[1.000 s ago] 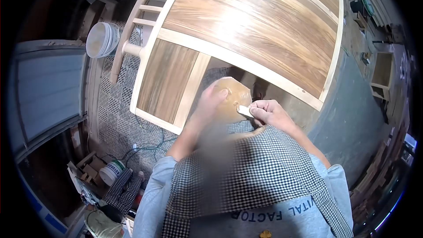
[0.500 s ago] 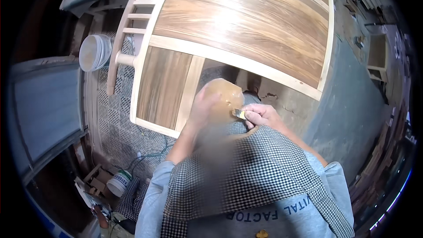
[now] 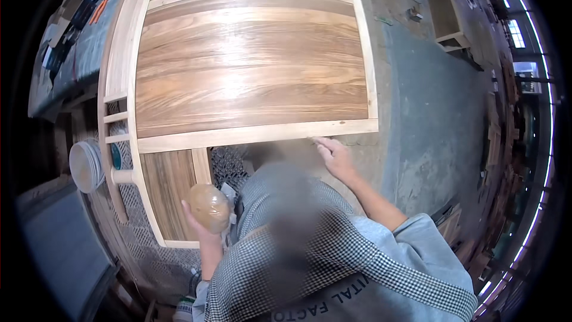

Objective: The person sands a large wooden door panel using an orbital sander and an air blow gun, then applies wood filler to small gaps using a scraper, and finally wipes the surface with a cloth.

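A person in a checkered apron (image 3: 351,244) is leaning over a piece of wooden furniture (image 3: 256,98), its brown grained panels sitting inside pale framing. The left hand (image 3: 201,231) is cradling a rounded, shiny tan lump (image 3: 210,210) from its outer side and below, the thumb standing up along its left edge. That lump is hanging near the person's body, appearing in front of the small corner panel (image 3: 170,188), and something whitish is showing along its right side. The right hand (image 3: 336,158) is reaching to the pale front rail (image 3: 256,136), its fingertips meeting the lower edge near the right end; its fingers are bunching narrowly, but I'm not able to tell whether they are pinching anything. Beyond the furniture's left side, 1 white bucket (image 3: 87,167) is standing, and farther up orange-handled tools (image 3: 98,11) are lying on a workbench (image 3: 89,48).
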The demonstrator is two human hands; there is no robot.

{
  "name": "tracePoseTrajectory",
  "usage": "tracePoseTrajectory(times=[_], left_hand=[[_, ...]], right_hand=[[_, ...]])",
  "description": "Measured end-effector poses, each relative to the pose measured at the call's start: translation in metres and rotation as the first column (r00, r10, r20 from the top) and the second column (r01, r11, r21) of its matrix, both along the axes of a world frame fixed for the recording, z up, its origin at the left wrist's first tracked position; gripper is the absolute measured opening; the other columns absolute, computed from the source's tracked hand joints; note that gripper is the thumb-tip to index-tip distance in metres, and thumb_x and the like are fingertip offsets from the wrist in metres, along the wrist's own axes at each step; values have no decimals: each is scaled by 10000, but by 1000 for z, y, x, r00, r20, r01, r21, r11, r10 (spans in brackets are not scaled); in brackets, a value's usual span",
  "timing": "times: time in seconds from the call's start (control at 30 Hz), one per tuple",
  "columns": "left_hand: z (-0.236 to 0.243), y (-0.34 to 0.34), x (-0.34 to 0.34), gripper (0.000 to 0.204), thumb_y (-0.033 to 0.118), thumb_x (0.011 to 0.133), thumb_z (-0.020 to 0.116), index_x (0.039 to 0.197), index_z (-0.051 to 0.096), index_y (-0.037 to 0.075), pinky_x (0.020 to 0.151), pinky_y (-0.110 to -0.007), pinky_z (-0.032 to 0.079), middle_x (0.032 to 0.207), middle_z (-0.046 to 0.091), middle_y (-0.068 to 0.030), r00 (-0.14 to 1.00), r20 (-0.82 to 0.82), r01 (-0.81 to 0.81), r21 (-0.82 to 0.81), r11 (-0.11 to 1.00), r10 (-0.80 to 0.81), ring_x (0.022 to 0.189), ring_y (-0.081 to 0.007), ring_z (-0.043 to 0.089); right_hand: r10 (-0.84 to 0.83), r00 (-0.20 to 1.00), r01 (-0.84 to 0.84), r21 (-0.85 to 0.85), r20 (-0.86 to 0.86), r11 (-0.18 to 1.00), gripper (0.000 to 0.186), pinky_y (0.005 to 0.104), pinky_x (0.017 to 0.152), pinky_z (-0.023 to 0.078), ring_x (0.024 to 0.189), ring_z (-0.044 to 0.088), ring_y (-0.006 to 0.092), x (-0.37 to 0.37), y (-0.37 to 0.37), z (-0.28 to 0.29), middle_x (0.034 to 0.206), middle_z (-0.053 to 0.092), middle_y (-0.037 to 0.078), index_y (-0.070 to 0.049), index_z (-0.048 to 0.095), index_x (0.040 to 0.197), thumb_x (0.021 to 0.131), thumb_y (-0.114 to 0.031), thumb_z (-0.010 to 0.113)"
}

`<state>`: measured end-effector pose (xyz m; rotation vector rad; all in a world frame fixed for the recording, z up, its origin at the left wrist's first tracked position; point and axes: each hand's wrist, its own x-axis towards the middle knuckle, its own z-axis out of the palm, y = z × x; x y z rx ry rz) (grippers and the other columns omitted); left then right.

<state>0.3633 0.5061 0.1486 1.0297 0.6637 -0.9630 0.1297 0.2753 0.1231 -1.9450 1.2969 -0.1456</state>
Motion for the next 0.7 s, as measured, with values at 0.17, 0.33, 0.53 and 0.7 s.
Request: tracePoseTrajectory(times=[0.17, 0.33, 0.53, 0.7], left_hand=[[-17, 25, 10, 589, 508, 865, 340, 1158, 457, 10, 809, -388, 482, 1088, 540, -150, 976, 156, -148, -41, 988, 152, 952, -274, 552], [-32, 26, 14, 624, 545, 816, 427, 1188, 443, 43, 801, -433, 485, 1137, 509, -143, 963, 67, -257, -55, 965, 260, 1001, -291, 525], [-31, 17, 7, 616, 540, 827, 407, 1198, 444, 50, 846, -437, 456, 1145, 509, -147, 933, -29, -360, -78, 930, 359, 1010, -293, 522], [-31, 19, -1, 614, 535, 842, 376, 1186, 456, 32, 828, -427, 462, 1131, 522, -149, 900, -73, -432, -262, 863, 429, 988, -295, 535]], right_hand=[[150, 988, -151, -44, -42, 987, 280, 400, 732, 444, 813, 555, 321, 36, -4, 26, 920, 601, 149, -140, 582, 1077, 827, -163, 458], [376, 926, -377, -51, -25, 925, 301, 437, 613, 439, 681, 526, 358, 69, 0, 15, 739, 509, 194, -169, 541, 1116, 824, -138, 470], [596, 803, -596, -28, -18, 803, 300, 453, 578, 453, 627, 538, 370, 117, -7, 14, 772, 523, 195, -190, 531, 1119, 823, -165, 483], [707, 707, -706, -27, 12, 707, 270, 453, 596, 459, 647, 553, 380, 154, -5, 15, 807, 542, 221, -176, 547, 1086, 828, -169, 468]])
